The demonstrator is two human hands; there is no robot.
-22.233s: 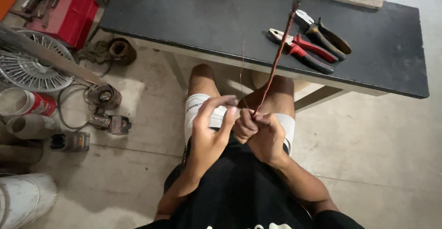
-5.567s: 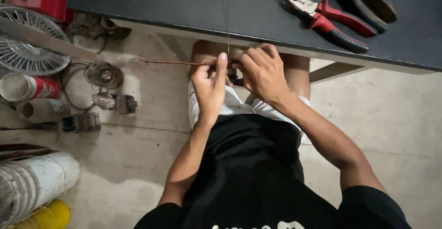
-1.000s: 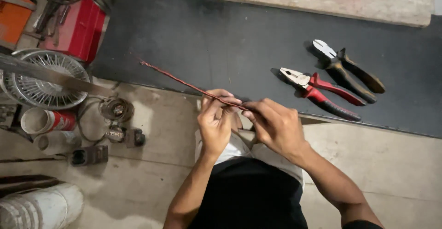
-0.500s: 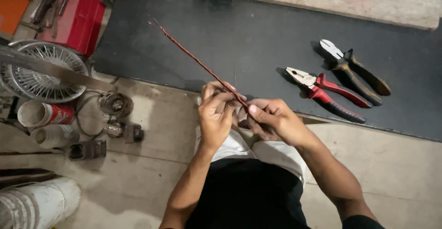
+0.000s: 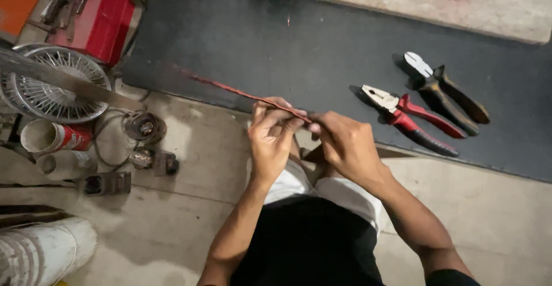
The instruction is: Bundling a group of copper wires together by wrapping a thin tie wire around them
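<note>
Left hand (image 5: 273, 139) and right hand (image 5: 345, 145) pinch red wire (image 5: 241, 92) | wire now lower, flatter than before

We see our own body from above: two bare forearms, with no watch, glove or ring showing on the left hand (image 5: 271, 142) or the right hand (image 5: 348, 148). A black short-sleeved shirt (image 5: 307, 246) covers the chest and belly, and the edge of its right sleeve (image 5: 451, 277) shows at the lower border. Below the shirt we wear white shorts (image 5: 339, 191), with the bare knees mostly hidden behind the hands.
</note>
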